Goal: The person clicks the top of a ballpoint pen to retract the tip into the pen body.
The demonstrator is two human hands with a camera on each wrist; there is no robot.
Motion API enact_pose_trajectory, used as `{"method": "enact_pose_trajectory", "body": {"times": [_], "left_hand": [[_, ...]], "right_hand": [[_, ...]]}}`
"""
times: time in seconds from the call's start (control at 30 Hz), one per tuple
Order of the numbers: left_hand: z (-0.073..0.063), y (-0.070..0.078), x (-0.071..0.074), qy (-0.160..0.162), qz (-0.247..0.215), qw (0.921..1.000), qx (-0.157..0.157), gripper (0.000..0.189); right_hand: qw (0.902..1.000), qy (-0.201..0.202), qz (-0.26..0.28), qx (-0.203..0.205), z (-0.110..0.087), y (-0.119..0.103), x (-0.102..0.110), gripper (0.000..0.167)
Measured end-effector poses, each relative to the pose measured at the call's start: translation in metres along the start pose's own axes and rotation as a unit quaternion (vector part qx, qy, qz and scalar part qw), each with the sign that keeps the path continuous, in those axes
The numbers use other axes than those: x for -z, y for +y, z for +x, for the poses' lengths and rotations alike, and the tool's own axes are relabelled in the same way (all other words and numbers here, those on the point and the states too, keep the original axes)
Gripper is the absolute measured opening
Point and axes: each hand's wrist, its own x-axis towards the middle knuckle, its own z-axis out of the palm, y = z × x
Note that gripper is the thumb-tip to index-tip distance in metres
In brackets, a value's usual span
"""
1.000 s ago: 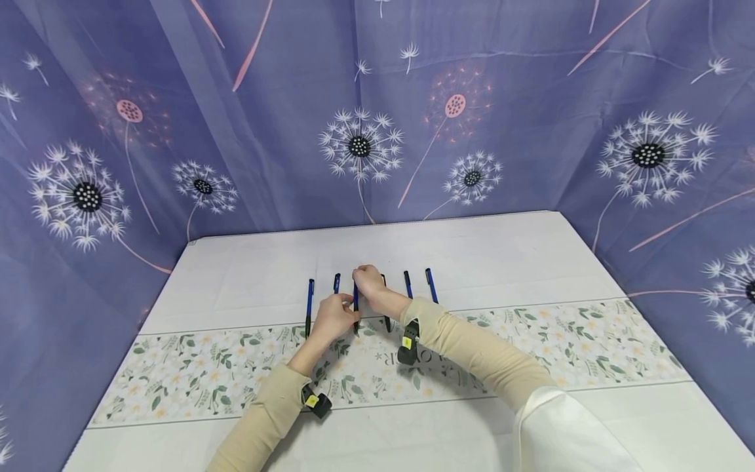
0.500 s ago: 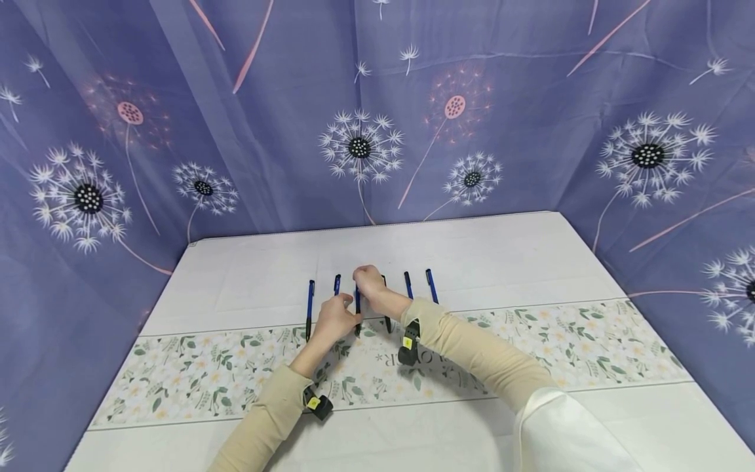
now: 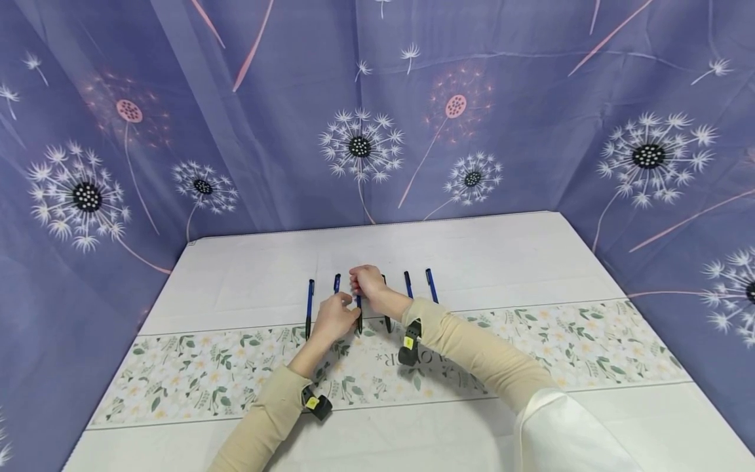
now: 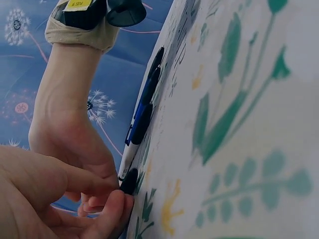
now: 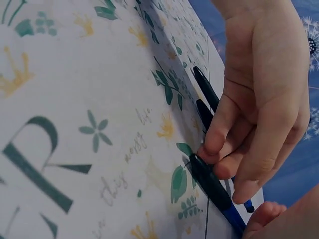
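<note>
Several pens lie side by side across the table. My left hand (image 3: pixel 336 318) bends over the middle pen (image 3: pixel 360 321), fingertips right at its black grip. In the right wrist view that grip (image 5: pixel 212 181) shows uncovered in front of the left hand (image 5: pixel 269 99), whose thumb and fingertips stand apart. My right hand (image 3: pixel 370 286) is over the same pen's upper end, fingers loosely bent and spread, hiding that end. In the left wrist view the pen's dark tip (image 4: pixel 129 181) shows past the left fingertips. A blue pen (image 3: pixel 309 308) lies left of both hands.
Another blue pen (image 3: pixel 337 283) is partly covered by my left hand. A dark-tipped pen (image 3: pixel 387 323) lies beneath my right wrist; two blue pens, one of them the far-right pen (image 3: pixel 432 286), lie beyond. A floral band crosses the white table (image 3: pixel 501 255); a purple curtain (image 3: pixel 265 164) hangs behind.
The middle pen has shifted slightly to the right and turned a little. My right fingers have loosened and spread at its upper end. The left hand has hardly moved.
</note>
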Motion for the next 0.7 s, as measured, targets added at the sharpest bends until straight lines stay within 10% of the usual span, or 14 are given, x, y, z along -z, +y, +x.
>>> {"method": "enact_pose_trajectory", "body": {"times": [0.7], "left_hand": [[0.009, 0.001, 0.000, 0.039, -0.150, 0.9878, 0.013, 0.023]], "right_hand": [[0.9993, -0.007, 0.035, -0.013, 0.005, -0.007, 0.014, 0.032]]}}
